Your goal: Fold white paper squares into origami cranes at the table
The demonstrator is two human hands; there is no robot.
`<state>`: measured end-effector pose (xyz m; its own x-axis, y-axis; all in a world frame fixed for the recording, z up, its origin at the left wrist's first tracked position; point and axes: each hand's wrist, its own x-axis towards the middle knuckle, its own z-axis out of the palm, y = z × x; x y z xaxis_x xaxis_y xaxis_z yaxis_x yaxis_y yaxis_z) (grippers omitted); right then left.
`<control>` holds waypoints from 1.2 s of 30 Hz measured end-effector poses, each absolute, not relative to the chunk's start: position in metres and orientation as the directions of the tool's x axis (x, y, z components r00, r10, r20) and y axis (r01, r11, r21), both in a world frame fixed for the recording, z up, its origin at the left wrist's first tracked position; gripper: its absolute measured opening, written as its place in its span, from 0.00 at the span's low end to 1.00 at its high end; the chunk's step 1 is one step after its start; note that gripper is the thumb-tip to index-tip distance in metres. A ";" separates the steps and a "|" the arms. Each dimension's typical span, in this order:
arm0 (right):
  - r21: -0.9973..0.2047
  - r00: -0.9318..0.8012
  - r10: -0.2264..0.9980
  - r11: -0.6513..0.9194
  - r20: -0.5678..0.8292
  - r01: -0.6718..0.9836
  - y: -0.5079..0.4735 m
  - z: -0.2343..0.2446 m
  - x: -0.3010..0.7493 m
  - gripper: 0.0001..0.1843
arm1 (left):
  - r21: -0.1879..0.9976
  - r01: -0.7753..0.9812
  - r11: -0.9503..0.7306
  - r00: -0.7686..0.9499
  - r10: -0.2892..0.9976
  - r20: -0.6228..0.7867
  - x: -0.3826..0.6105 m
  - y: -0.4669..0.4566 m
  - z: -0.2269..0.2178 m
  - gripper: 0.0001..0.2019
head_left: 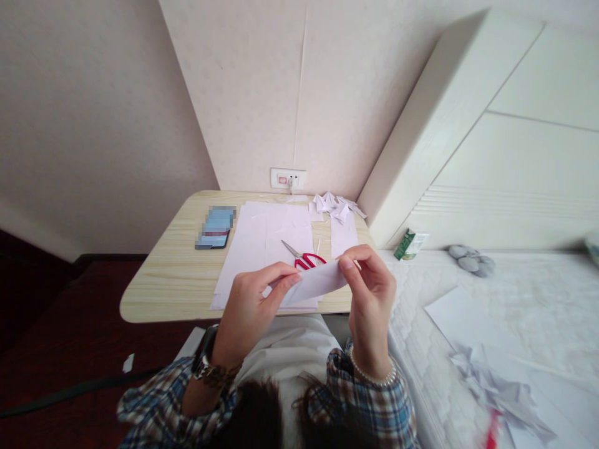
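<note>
Over the near part of the table (161, 280), the left hand (253, 300) and right hand (373, 284) pinch a paper (321, 284) between them; scissors (302, 255) lie mid-table, a phone (216, 228) at the table's left.

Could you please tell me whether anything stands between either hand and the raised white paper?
Nothing visible does: the left hand and right hand both pinch the white paper directly. The red-handled scissors lie beyond it, on the paper sheets.
</note>
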<state>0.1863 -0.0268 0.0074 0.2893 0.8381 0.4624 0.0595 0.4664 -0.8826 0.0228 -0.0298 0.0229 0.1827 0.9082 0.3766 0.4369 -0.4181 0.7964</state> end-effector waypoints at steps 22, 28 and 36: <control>-0.878 0.323 0.819 0.464 0.475 0.113 -0.026 0.007 0.190 0.08 | 0.792 0.442 -0.422 0.197 0.906 0.374 0.023 -0.029 0.022 0.09; -0.873 0.341 0.810 0.481 0.478 0.082 -0.025 0.006 0.191 0.08 | 0.796 0.431 -0.424 0.206 0.906 0.371 0.021 -0.028 0.020 0.08; -0.866 0.382 0.790 0.497 0.480 0.059 -0.023 0.005 0.192 0.07 | 0.787 0.451 -0.421 0.192 0.907 0.375 0.018 -0.028 0.019 0.09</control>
